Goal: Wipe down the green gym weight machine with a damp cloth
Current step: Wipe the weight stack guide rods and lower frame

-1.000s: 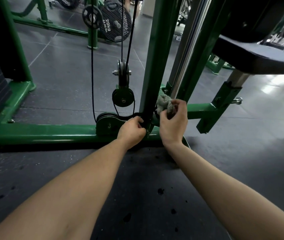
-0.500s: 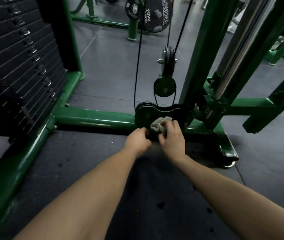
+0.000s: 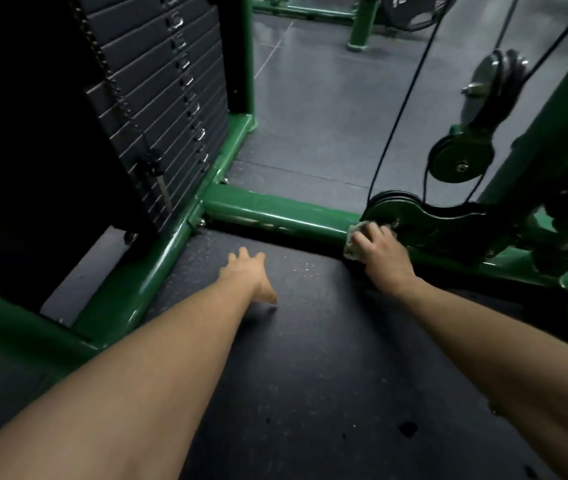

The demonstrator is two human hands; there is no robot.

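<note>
The green weight machine's floor rail (image 3: pixel 268 211) runs across the middle, joining a green pulley bracket (image 3: pixel 410 223) on the right. My right hand (image 3: pixel 381 252) grips a small grey cloth (image 3: pixel 357 237) and presses it against the rail just left of the bracket. Most of the cloth is hidden under my fingers. My left hand (image 3: pixel 249 275) is away from the machine, over the dark rubber mat (image 3: pixel 310 358), fingers spread and holding nothing.
A black weight stack (image 3: pixel 157 109) fills the upper left, above a second green rail (image 3: pixel 144 285) running toward me. Black cables (image 3: pixel 400 112) and two pulleys (image 3: pixel 493 81) rise at the right beside a green upright. Grey floor lies beyond the rail.
My right hand has slid the cloth left from the pulley bracket onto the rail. My left hand let go of the frame and swung out left over the mat. The view turned left.
</note>
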